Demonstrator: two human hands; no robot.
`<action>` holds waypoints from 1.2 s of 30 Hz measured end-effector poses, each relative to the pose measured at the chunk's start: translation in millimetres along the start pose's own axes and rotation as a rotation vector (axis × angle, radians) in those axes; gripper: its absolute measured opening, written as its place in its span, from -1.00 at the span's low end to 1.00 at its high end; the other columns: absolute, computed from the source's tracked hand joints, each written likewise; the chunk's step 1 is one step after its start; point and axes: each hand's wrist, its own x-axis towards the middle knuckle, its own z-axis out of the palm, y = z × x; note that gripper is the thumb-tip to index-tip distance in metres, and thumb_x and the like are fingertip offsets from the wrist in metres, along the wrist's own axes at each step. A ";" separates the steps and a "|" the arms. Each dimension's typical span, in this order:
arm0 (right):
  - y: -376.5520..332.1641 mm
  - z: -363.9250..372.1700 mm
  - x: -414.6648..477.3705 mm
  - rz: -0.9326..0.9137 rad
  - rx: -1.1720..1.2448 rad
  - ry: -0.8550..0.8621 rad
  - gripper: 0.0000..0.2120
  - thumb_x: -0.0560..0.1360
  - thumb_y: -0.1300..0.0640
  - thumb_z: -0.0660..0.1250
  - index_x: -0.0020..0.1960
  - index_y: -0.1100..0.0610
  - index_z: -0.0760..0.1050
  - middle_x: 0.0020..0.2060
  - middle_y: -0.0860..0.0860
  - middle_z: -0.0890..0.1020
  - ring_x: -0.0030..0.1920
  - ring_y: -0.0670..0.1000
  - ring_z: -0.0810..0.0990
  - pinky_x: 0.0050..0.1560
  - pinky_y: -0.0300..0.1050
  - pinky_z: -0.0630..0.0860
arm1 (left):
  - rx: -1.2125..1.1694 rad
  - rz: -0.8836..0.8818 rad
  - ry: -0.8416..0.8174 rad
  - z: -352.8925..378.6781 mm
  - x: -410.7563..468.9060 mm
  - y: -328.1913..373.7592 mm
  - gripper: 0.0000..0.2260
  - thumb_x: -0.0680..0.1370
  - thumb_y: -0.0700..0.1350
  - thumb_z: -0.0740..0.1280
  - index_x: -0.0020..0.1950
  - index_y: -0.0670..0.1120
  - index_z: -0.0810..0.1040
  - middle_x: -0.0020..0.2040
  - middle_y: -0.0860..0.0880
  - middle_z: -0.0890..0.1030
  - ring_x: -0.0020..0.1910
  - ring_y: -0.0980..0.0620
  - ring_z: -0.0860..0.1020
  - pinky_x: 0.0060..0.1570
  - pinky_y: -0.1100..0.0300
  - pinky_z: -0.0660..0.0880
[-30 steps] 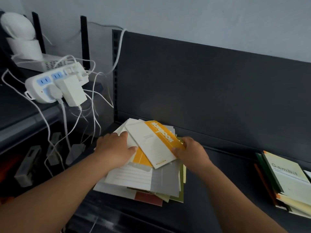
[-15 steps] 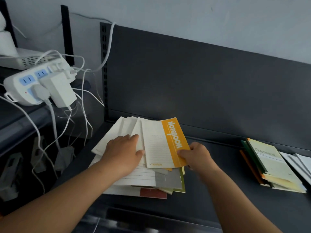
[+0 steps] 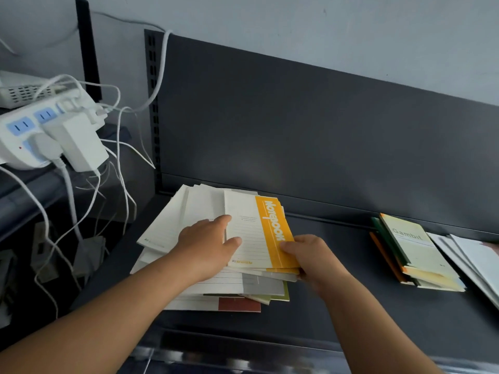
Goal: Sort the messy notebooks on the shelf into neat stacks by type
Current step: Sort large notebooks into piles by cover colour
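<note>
Matte dark shelf (image 3: 337,265): left hand (image 3: 208,247) flat on fanned paper notebooks (image 3: 189,211); right hand (image 3: 310,255) pinches orange-striped notebook (image 3: 259,230).

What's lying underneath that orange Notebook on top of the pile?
Under the orange Notebook sits a fanned pile: white lined covers, a grey-banded one, green and red corners. Their middles, and anything deeper, are covered.

My dark grey shelf (image 3: 337,268) carries a loose pile of notebooks (image 3: 189,220) at its left end, the bottom one with a red-brown band (image 3: 239,304) lying flat on the surface. Well apart to the right sits a smaller stack topped by a "Gambit" notebook (image 3: 413,247). Just beside that, white sheets (image 3: 478,257) run off the right edge.
</note>
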 end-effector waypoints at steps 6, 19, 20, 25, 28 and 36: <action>4.7 -13.6 -3.6 0.075 0.226 0.010 -0.86 0.54 0.15 0.36 0.08 0.13 0.52 -0.08 0.10 0.69 -0.09 0.11 0.68 -0.07 0.03 0.62 | -0.320 -0.013 -0.045 7.2 9.4 4.2 -0.58 0.62 -0.02 0.19 0.48 0.06 0.25 0.32 0.10 0.49 0.23 0.04 0.49 0.25 -0.01 0.45; 20.7 -86.7 -41.5 -0.140 0.443 0.115 -0.85 0.62 0.10 0.24 0.15 0.02 0.52 -0.02 -0.02 0.71 -0.01 0.05 0.70 0.01 0.13 0.63 | -0.974 -0.127 -0.202 22.5 4.4 82.7 -0.79 0.66 -0.11 0.16 0.20 -0.10 0.54 -0.06 -0.09 0.70 -0.11 -0.11 0.66 -0.39 0.14 0.57; 24.3 -95.2 -45.3 -0.138 0.449 0.128 -0.85 0.61 0.10 0.24 0.16 0.02 0.52 0.00 -0.02 0.71 0.00 0.06 0.70 0.04 0.15 0.62 | -0.986 -0.125 -0.220 26.1 3.1 91.3 -0.80 0.66 -0.14 0.17 0.19 -0.10 0.54 -0.04 -0.10 0.70 -0.10 -0.10 0.66 -0.41 0.17 0.56; 50.7 -146.2 -68.0 -0.133 0.506 0.182 -0.81 0.60 0.13 0.28 0.19 0.11 0.52 0.03 0.02 0.70 0.02 0.07 0.69 -0.02 0.03 0.63 | -1.027 -0.071 -0.196 54.1 -1.3 139.7 -0.87 0.63 -0.20 0.24 0.09 -0.07 0.56 -0.07 -0.07 0.69 -0.12 -0.02 0.65 -0.43 0.20 0.57; 74.7 -188.1 -87.8 -0.134 0.529 0.252 -0.84 0.57 0.19 0.31 0.14 0.16 0.54 -0.01 0.05 0.71 -0.01 0.08 0.69 -0.06 -0.01 0.62 | -1.055 -0.046 -0.199 80.7 -9.2 181.1 -0.90 0.60 -0.19 0.29 0.05 -0.05 0.57 -0.09 -0.05 0.69 -0.13 -0.02 0.65 -0.44 0.20 0.55; 158.9 -338.2 -160.6 -0.122 0.610 0.467 -0.89 0.56 0.25 0.31 0.06 0.11 0.54 -0.07 0.06 0.70 -0.08 0.07 0.68 -0.16 -0.01 0.61 | -1.109 0.017 -0.296 174.5 -64.5 327.2 -0.88 0.58 -0.23 0.31 0.06 -0.05 0.56 -0.08 -0.07 0.69 -0.17 -0.05 0.67 -0.47 0.20 0.56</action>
